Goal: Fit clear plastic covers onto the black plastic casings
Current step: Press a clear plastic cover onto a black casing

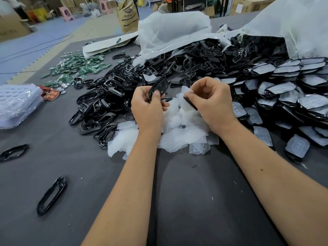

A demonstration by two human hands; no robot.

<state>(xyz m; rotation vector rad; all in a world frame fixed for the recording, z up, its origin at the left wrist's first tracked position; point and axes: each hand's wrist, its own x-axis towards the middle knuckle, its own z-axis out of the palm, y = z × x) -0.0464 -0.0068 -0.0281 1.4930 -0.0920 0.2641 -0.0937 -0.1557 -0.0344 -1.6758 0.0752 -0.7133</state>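
Note:
My left hand (148, 107) grips a glossy black plastic casing (158, 86), held upright above the table's middle. Just to its right, my right hand (211, 102) pinches a clear plastic cover (185, 96) together with a thin black piece (190, 103) along its edge. Under both hands lies a heap of loose clear covers (177, 134). A pile of empty black casings (106, 102) spreads to the left. Stacks of casings with covers fitted (284, 93) fill the right side.
Two stray black frames (51, 196) (14, 152) lie on the grey table at the near left. Green circuit boards (78, 66) are scattered far left, by a clear bagged tray (17, 103). A white bag (174, 31) spills black parts at the back.

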